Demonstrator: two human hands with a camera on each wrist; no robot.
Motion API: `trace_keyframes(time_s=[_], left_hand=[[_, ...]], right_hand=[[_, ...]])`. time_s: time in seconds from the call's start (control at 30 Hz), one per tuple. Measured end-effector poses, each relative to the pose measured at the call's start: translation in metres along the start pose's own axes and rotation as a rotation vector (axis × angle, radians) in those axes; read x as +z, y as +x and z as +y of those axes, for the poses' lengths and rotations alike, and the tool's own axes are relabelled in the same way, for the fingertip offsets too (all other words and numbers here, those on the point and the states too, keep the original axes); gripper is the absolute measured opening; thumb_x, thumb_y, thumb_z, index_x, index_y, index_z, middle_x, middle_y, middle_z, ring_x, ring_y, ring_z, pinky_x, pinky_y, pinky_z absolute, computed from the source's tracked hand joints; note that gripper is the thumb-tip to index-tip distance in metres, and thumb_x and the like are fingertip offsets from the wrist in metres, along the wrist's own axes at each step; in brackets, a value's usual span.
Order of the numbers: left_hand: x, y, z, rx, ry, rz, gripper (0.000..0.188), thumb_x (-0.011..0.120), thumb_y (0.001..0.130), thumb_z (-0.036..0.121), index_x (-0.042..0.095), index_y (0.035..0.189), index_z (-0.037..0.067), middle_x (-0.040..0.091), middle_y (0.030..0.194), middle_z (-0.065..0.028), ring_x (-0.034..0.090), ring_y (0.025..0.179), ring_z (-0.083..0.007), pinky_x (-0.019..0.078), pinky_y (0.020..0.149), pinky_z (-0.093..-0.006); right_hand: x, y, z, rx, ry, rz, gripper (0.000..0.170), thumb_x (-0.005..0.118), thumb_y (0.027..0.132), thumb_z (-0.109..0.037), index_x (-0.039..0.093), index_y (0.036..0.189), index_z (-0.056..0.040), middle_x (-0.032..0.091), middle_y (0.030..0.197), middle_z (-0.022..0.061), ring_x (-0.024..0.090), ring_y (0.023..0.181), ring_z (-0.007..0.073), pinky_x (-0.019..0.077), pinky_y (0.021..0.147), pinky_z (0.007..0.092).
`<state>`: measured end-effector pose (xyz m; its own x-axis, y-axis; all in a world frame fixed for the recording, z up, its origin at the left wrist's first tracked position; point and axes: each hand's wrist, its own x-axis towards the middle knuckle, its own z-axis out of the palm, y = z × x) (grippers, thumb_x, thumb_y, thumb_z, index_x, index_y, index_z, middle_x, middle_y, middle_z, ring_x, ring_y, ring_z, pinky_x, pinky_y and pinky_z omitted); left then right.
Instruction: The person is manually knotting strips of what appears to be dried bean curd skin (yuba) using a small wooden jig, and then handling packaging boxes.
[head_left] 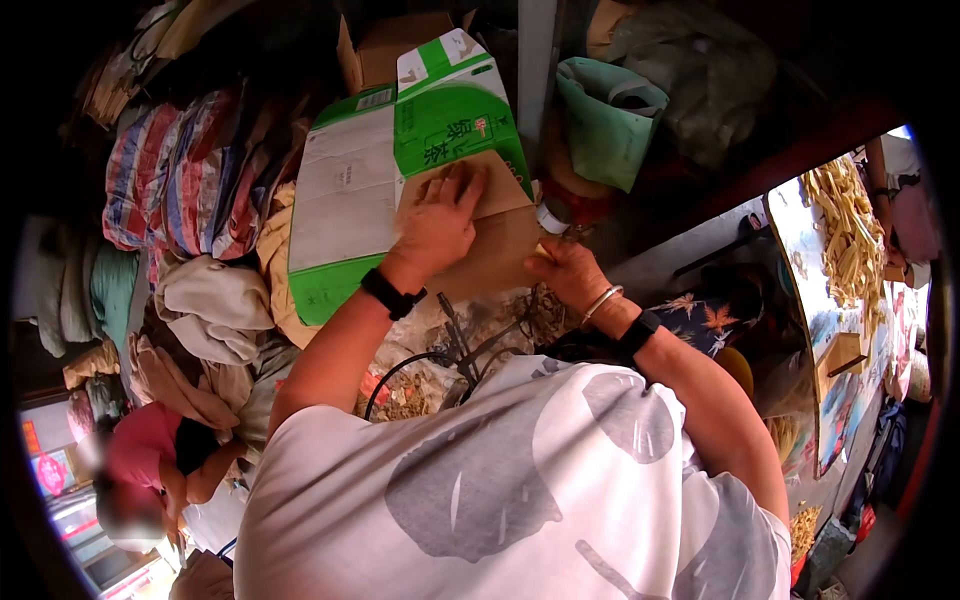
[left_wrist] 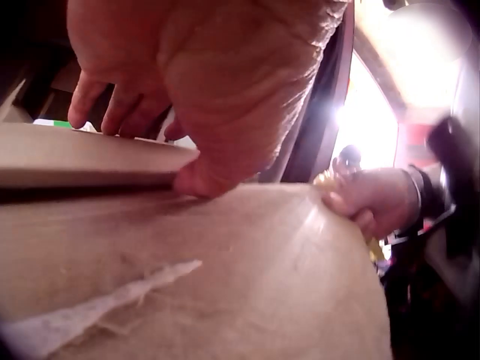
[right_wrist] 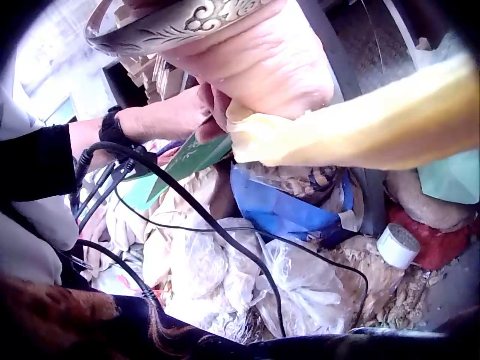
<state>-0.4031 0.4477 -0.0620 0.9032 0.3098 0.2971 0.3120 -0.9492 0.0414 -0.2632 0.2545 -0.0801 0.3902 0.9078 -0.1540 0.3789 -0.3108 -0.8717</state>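
A green and white printed cardboard box (head_left: 345,190), opened out, lies in front of me with a brown flap (head_left: 500,235) folded toward me. My left hand (head_left: 437,222) rests on the brown flap with its fingers spread. In the left wrist view, that hand's thumb touches the brown cardboard (left_wrist: 255,262) while the fingers reach over a raised edge. At the flap's right corner is my right hand (head_left: 572,277), its fingers curled round a pale yellow strip (right_wrist: 375,127). The strip extends rightward from the hand in the right wrist view; its material is unclear.
Striped woven bags (head_left: 180,170) and cloth bundles (head_left: 212,305) pile up at left. A green bag (head_left: 612,110) stands beyond a grey post. At right, a table (head_left: 800,250) bears yellowish strips. Black cables (right_wrist: 202,210) run below my hands. Another person (head_left: 150,450) is at lower left.
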Motion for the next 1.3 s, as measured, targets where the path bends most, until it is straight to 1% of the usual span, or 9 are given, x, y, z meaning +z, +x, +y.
trace_keyframes(time_s=[0.03, 0.33, 0.53, 0.63, 0.83, 0.93, 1.07, 1.2, 1.3], left_hand=[[0.006, 0.001, 0.001, 0.045, 0.059, -0.004, 0.059, 0.064, 0.08, 0.011, 0.049, 0.137, 0.008, 0.05, 0.138, -0.0167, 0.049, 0.125, -0.038, 0.0398, 0.105, -0.048], [0.007, 0.009, -0.022, -0.024, -0.342, 0.011, 0.062, 0.068, 0.082, 0.015, 0.046, 0.14, 0.003, 0.05, 0.137, -0.0233, 0.05, 0.122, -0.0428, 0.0436, 0.103, -0.0438], [0.003, 0.012, -0.025, -0.156, -0.176, -0.082, 0.096, 0.081, 0.069, 0.042, 0.037, 0.147, 0.007, 0.038, 0.145, -0.0238, 0.035, 0.134, -0.0436, 0.0298, 0.111, -0.0498], [-0.016, 0.015, -0.019, -0.106, -0.045, -0.054, 0.103, 0.081, 0.067, 0.04, 0.03, 0.151, 0.009, 0.041, 0.141, -0.0226, 0.036, 0.13, -0.0435, 0.0299, 0.11, -0.0508], [-0.033, 0.005, -0.012, -0.077, -0.174, 0.088, 0.105, 0.081, 0.062, 0.021, 0.028, 0.152, 0.008, 0.043, 0.13, -0.0249, 0.041, 0.121, -0.044, 0.0338, 0.107, -0.0496], [-0.04, -0.006, -0.007, -0.047, -0.152, 0.123, 0.106, 0.082, 0.06, 0.016, 0.029, 0.151, 0.006, 0.042, 0.129, -0.024, 0.041, 0.121, -0.0433, 0.0329, 0.108, -0.0521], [-0.046, -0.016, 0.0, -0.02, -0.043, 0.2, 0.109, 0.086, 0.057, 0.02, 0.03, 0.15, 0.005, 0.04, 0.129, -0.024, 0.041, 0.121, -0.0429, 0.031, 0.108, -0.0585], [-0.043, -0.021, 0.003, 0.014, 0.014, 0.283, 0.105, 0.087, 0.056, 0.028, 0.037, 0.147, 0.008, 0.04, 0.13, -0.022, 0.04, 0.121, -0.0409, 0.0302, 0.107, -0.0618], [-0.04, -0.032, 0.007, 0.075, 0.035, 0.345, 0.095, 0.084, 0.063, 0.027, 0.04, 0.145, 0.008, 0.042, 0.128, -0.0205, 0.042, 0.118, -0.0391, 0.0322, 0.104, -0.0616]], right_hand=[[-0.001, -0.001, -0.002, 0.004, -0.027, 0.001, 0.024, 0.069, 0.087, -0.019, 0.065, 0.106, -0.0045, 0.069, 0.091, 0.0165, 0.065, 0.08, 0.0251, 0.0502, 0.074, 0.0343], [-0.004, -0.003, 0.002, -0.047, -0.088, 0.042, 0.029, 0.064, 0.087, -0.032, 0.067, 0.099, -0.0059, 0.068, 0.089, 0.0222, 0.065, 0.086, 0.0412, 0.0511, 0.075, 0.0452], [-0.006, -0.005, 0.003, -0.04, -0.13, 0.021, 0.029, 0.064, 0.087, -0.032, 0.067, 0.1, -0.006, 0.068, 0.089, 0.0218, 0.065, 0.087, 0.0402, 0.0517, 0.076, 0.0447], [-0.007, -0.006, 0.003, -0.04, -0.109, 0.032, 0.03, 0.063, 0.087, -0.033, 0.068, 0.101, -0.0065, 0.068, 0.089, 0.0216, 0.065, 0.087, 0.0398, 0.0518, 0.076, 0.0437], [-0.01, -0.003, 0.01, -0.05, 0.01, -0.14, 0.029, 0.07, 0.086, -0.03, 0.069, 0.103, -0.0064, 0.071, 0.088, 0.0161, 0.068, 0.08, 0.0292, 0.0525, 0.074, 0.0358], [-0.018, -0.001, 0.003, 0.172, 0.563, -0.031, 0.029, 0.071, 0.089, -0.028, 0.069, 0.101, -0.0023, 0.072, 0.085, 0.007, 0.065, 0.078, 0.0174, 0.0518, 0.073, 0.0304], [-0.031, 0.015, -0.005, 0.136, 0.473, 0.285, 0.029, 0.068, 0.094, -0.026, 0.067, 0.096, 0.003, 0.069, 0.087, 0.0033, 0.058, 0.072, 0.0067, 0.0494, 0.066, 0.0239], [-0.04, 0.004, -0.044, 0.492, 0.891, -0.171, 0.032, 0.062, 0.097, -0.03, 0.067, 0.095, 0.0016, 0.068, 0.086, 0.0054, 0.05, 0.06, 0.0069, 0.0381, 0.048, 0.02], [-0.026, 0.007, -0.058, 0.593, 1.118, -0.197, 0.032, 0.061, 0.097, -0.032, 0.065, 0.1, -0.0002, 0.069, 0.089, 0.0073, 0.049, 0.059, 0.0073, 0.0319, 0.044, 0.0189]])
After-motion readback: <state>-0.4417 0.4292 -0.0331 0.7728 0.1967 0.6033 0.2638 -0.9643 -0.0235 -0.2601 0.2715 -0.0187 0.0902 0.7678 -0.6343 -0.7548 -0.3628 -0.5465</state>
